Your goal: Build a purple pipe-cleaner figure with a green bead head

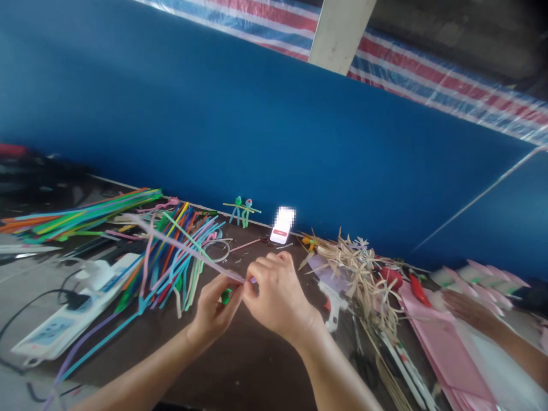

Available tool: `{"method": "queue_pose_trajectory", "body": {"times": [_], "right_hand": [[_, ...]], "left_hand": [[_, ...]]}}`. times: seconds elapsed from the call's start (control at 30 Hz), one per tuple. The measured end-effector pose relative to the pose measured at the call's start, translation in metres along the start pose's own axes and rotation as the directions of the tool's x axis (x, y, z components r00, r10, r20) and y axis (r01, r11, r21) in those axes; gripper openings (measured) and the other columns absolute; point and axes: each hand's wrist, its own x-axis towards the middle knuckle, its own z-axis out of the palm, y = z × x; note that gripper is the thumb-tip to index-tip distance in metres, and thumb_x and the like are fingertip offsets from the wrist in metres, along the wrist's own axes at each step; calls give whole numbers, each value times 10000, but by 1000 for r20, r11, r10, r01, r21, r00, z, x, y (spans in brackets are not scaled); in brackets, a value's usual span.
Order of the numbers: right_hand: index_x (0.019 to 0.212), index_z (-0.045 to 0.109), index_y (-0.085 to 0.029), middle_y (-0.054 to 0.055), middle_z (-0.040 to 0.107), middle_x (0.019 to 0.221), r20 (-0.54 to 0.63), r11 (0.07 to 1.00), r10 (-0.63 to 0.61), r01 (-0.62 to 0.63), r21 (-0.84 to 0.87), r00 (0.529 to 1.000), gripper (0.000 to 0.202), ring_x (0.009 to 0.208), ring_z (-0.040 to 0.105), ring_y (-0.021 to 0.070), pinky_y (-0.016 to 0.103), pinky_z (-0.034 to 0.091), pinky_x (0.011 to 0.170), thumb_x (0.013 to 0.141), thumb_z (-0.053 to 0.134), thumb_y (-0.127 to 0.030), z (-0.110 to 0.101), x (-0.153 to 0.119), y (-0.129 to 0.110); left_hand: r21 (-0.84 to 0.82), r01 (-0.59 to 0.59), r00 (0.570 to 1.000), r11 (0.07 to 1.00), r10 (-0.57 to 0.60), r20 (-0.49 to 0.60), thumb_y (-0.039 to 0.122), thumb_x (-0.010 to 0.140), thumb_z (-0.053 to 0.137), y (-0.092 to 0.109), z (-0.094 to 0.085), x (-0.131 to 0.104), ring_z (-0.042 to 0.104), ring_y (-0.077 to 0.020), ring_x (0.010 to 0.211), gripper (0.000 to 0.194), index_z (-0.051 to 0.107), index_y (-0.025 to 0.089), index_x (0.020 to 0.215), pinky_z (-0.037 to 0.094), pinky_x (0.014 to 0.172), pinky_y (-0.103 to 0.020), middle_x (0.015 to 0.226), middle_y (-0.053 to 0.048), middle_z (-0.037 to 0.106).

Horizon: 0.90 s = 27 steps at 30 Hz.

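A long pale purple pipe cleaner [188, 249] runs from the upper left down to my two hands, which meet over the dark table [240, 365]. My left hand [216, 305] pinches it near its lower end, and a small green piece [226, 295] shows beside its fingers. My right hand [274, 294] is closed at the same end, its thumb and forefinger touching the left fingertips; a short bit of purple shows there. Behind my hands stand two small green, blue and pink pipe cleaner figures [242, 211] and a lit phone [281, 225].
Colourful pipe cleaners [171, 251] and a white power strip [55, 331] with black cables lie left. To the right are dried straw flowers [355, 265], a white glue gun [336, 305], scissors [363, 365] and pink sheets [449, 342]. Another person's hand [471, 311] rests at far right. A blue panel [257, 131] stands behind.
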Motion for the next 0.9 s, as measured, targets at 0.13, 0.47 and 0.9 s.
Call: {"method": "queue_pose_trajectory", "body": {"times": [0.13,0.47,0.9], "right_hand": [[642,505,-181,8,560,652,7,994,-101,101,-38,995,82,716,470,166,324,273,730,722,492,-169,-6,10,-11],[693,547,-156,33,597,707,-13,984,-174,173,-43,985,92,744,479,183,364,260,762,733,472,-191,-14,33,-34],[680,551,-145,43,601,681,-16,984,-171,170,-58,985,94,711,492,185,368,265,752,713,470,-177,-19,34,-37]], "left_hand": [[7,-96,977,995,95,-189,126,754,469,-7,-3,-6,545,-138,672,86,538,164,791,439,630,-242,742,-43,588],[-155,-249,925,956,187,-332,258,755,514,-9,-22,9,466,-133,614,108,534,162,801,403,577,-253,692,-18,501],[-119,-304,920,945,258,-296,209,742,525,4,-24,16,471,-124,606,54,511,162,765,397,559,-235,689,-8,497]]}}
